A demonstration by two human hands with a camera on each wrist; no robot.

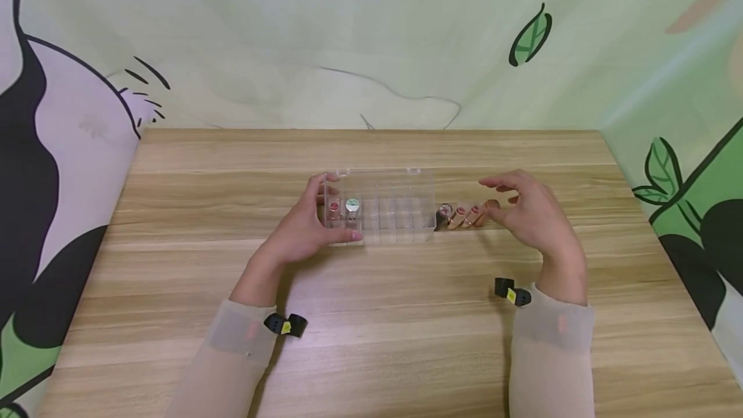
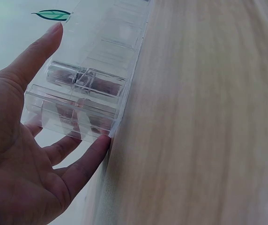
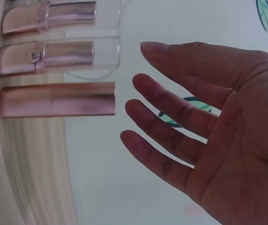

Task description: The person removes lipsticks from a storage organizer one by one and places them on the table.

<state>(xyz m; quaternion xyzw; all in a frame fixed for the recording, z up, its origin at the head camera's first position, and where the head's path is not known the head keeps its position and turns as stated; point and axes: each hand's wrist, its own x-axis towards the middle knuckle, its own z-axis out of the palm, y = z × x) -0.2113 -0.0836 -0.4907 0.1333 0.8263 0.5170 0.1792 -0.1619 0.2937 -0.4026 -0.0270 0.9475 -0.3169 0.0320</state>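
Observation:
A clear plastic organizer box with compartments stands mid-table. My left hand holds its left end, thumb along the front and fingers behind. Two lipsticks stand in its leftmost compartments: one with a reddish top and one with a shiny silver-green top. To the right of the box stand several lipsticks in a row. The right wrist view shows a plain rose-gold lipstick and a clear-capped lipstick beside it. Near the row's right end is my right hand, fingers apart, with a gap to the lipsticks in its wrist view.
The wood-grain table runs back to a pale wall covering with printed leaves. A dark-based lipstick stands close against the box's right end. Black wrist cameras sit on both sleeves.

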